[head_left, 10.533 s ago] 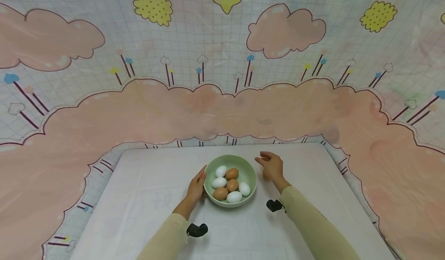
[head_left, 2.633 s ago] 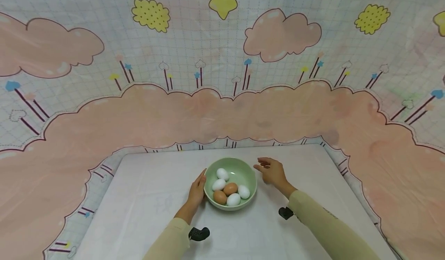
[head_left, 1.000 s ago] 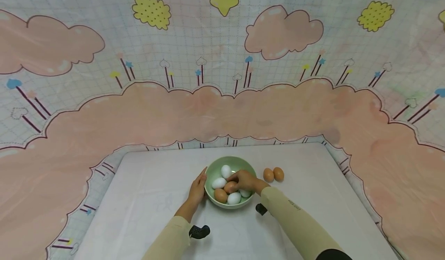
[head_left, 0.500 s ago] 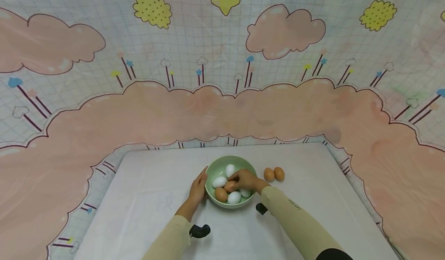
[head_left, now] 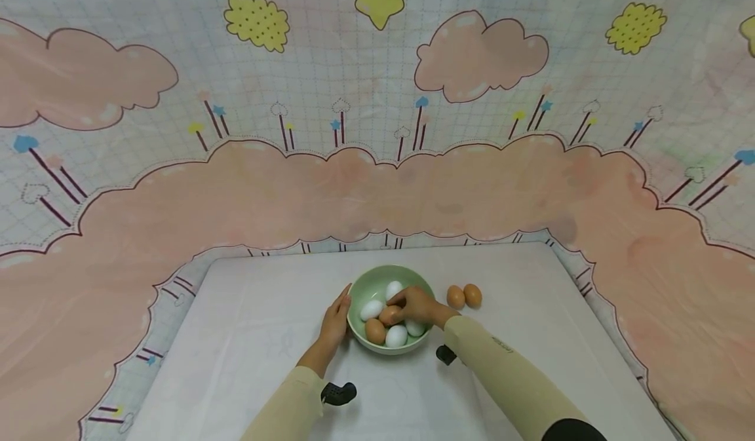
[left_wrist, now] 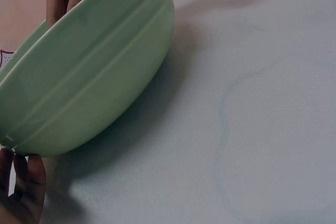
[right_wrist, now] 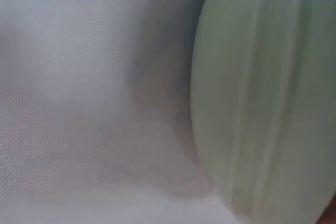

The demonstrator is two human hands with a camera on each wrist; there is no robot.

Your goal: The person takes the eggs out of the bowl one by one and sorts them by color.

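A pale green bowl (head_left: 389, 274) stands on the white table with several white eggs (head_left: 371, 310) and two brown eggs in it. My left hand (head_left: 334, 323) lies along the bowl's left side, fingers extended against the wall. In the left wrist view, the fingertips (left_wrist: 35, 169) touch the outside of the green wall. Reaching over the right rim, my right hand (head_left: 417, 303) pinches a brown egg (head_left: 389, 315) inside the bowl. The other brown egg (head_left: 375, 331) lies in front of it. The right wrist view shows mostly the bowl's outer wall (right_wrist: 257, 98).
Two more brown eggs (head_left: 463, 296) lie side by side on the table (head_left: 265, 310), just right of the bowl and behind the right forearm. A patterned cloth (head_left: 377, 192) hangs behind the table and surrounds its sides.
One brown egg has gone from the bowl since the oldest frame; two now lie on the table. My right hand moved from there into the bowl. Lately the rear white egg rolled right.
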